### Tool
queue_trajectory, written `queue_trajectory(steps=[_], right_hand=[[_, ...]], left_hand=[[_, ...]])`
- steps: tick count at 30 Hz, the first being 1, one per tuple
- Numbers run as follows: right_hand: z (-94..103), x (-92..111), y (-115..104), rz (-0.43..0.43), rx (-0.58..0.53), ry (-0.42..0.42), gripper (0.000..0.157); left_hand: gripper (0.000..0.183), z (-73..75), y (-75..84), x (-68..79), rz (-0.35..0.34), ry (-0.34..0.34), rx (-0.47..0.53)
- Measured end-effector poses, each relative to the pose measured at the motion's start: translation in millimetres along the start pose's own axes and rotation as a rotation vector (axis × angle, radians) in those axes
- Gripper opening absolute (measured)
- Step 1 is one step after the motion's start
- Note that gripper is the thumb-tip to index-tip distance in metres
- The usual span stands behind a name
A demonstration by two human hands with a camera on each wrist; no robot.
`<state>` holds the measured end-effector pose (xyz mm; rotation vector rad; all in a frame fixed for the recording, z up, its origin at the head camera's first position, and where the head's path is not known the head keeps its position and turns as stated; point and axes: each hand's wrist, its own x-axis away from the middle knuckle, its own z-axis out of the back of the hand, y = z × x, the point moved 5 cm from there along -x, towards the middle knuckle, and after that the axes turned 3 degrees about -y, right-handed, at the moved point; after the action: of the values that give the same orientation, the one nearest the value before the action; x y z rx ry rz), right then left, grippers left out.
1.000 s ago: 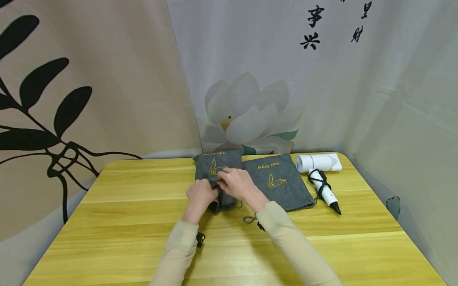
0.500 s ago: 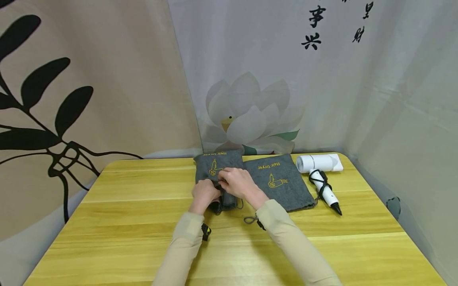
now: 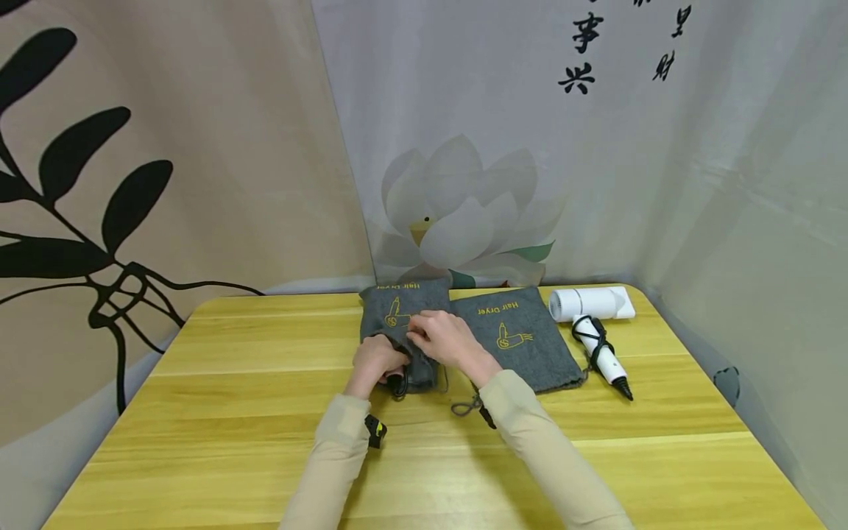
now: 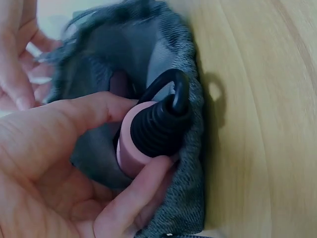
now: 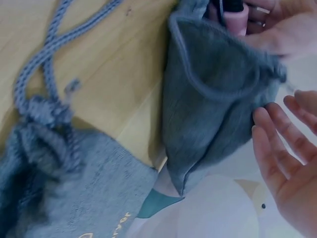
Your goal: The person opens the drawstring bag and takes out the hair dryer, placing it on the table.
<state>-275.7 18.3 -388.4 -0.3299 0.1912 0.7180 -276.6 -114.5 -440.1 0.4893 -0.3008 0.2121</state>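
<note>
My left hand (image 3: 376, 364) grips the pink handle (image 4: 130, 144) of a hair dryer at the mouth of a dark grey drawstring bag (image 3: 379, 315). Thumb and fingers wrap the handle just below its black ribbed cord sleeve (image 4: 157, 130), and a loop of black cord bends out there. The rest of the dryer is hidden by cloth and fingers. On the bag's other side is my right hand (image 3: 447, 340); in the right wrist view its fingers (image 5: 277, 148) are spread and loosely bent, fingertips right at the cloth.
A second grey bag (image 3: 523, 368) printed "Hair Dryer" lies flat to the right, its drawstring (image 5: 47, 74) looped on the table (image 3: 232, 427). Beyond it is a white hair dryer (image 3: 586, 303) with black cord wound round its handle (image 3: 606, 359). A printed curtain (image 3: 265, 147) hangs behind.
The left hand has shifted slightly right, and the bag's mouth now lies higher over its fingers. The right hand's fingers have loosened on the cloth.
</note>
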Motion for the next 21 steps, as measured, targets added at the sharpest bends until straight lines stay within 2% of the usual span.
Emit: queue_trajectory(steps=[4,9,12,16,21], right_hand=[[0.0,1.4,12.2,-0.065,-0.052,0.0,0.01],[-0.1,3.8,32.8,-0.182,-0.089,0.009,0.012],[-1.0,5.9,46.2,-0.261,-0.092,0.01,0.017],[-4.1,10.0,63.7,-0.364,-0.095,0.007,0.026],[-9.5,16.7,79.2,-0.428,-0.107,-0.002,0.029]], left_hand=[[0.028,3.8,-7.0,2.3,0.005,-0.033,-0.038],[0.026,10.6,-17.8,7.5,-0.027,-0.049,-0.076],[0.029,14.5,-23.8,10.2,-0.052,-0.052,-0.09],[0.024,17.3,-29.5,13.6,-0.08,-0.075,-0.095],[0.02,20.3,-33.5,18.0,-0.092,-0.083,-0.103]])
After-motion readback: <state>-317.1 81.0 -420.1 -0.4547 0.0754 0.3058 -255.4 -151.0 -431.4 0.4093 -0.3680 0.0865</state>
